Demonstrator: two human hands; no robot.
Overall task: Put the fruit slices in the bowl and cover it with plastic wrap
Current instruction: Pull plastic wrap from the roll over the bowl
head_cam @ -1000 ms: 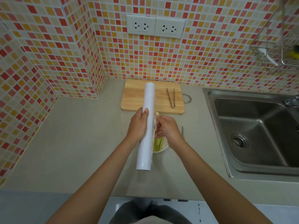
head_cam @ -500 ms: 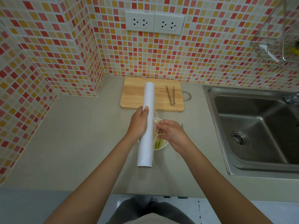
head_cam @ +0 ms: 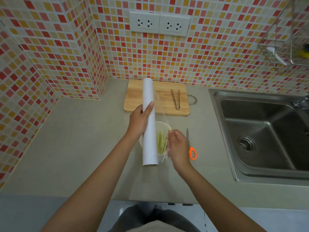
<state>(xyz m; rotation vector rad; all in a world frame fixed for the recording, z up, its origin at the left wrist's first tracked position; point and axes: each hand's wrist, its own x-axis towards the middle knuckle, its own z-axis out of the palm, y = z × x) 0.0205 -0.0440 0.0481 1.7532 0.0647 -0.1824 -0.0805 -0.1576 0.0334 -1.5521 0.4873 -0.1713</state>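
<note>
My left hand [head_cam: 140,121] grips a long white roll of plastic wrap [head_cam: 149,124], held lengthwise above the counter and over the left part of a white bowl [head_cam: 160,125]. Pale green fruit slices [head_cam: 161,142] lie inside the bowl. My right hand [head_cam: 178,145] pinches the free edge of the clear film [head_cam: 163,114], which stretches from the roll to the right across the bowl. The roll hides the bowl's left side.
A wooden cutting board [head_cam: 167,104] with metal tongs [head_cam: 175,101] lies behind the bowl by the tiled wall. Orange-handled scissors [head_cam: 190,146] rest right of my right hand. A steel sink [head_cam: 260,133] fills the right side. A wire rack [head_cam: 284,47] hangs at upper right.
My right hand has moved to the right, away from the roll, drawing the film out over the bowl. The scissors have come into view beside it. The left hand keeps its hold.
</note>
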